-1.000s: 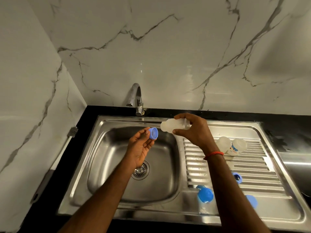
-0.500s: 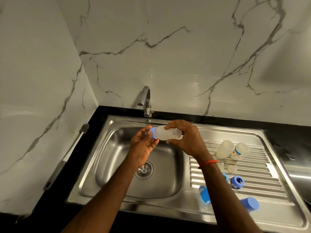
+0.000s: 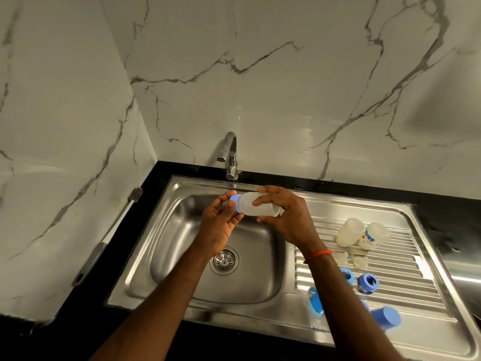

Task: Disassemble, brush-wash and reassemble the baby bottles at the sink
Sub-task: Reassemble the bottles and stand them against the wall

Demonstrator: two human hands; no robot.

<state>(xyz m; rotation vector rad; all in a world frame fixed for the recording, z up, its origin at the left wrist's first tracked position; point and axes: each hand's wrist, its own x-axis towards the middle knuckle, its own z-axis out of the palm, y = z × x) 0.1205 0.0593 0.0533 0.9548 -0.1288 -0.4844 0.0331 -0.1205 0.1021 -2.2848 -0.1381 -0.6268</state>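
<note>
My right hand [image 3: 287, 217] grips a translucent baby bottle [image 3: 256, 205] held sideways over the sink basin [image 3: 182, 230]. A blue collar ring [image 3: 235, 203] sits on the bottle's neck, and my left hand [image 3: 220, 222] holds that ring with thumb and fingers. Two more bottle bodies [image 3: 350, 231] [image 3: 373, 235] lie on the drainboard [image 3: 390, 277]. Two clear teats [image 3: 341, 256] [image 3: 360, 262], blue rings [image 3: 367, 282] [image 3: 347, 274] and blue caps [image 3: 386, 317] [image 3: 316, 300] lie nearer the front of the drainboard.
The tap [image 3: 230, 155] stands behind the basin with no water running. A long-handled bottle brush [image 3: 109, 235] leans in the corner on the black counter [image 3: 442, 204] to the left of the sink. The drain strainer [image 3: 223, 261] is below my left wrist.
The blue ring, held apart in my left hand a second ago, now sits on the neck of the bottle. Both hands have come together over the basin.
</note>
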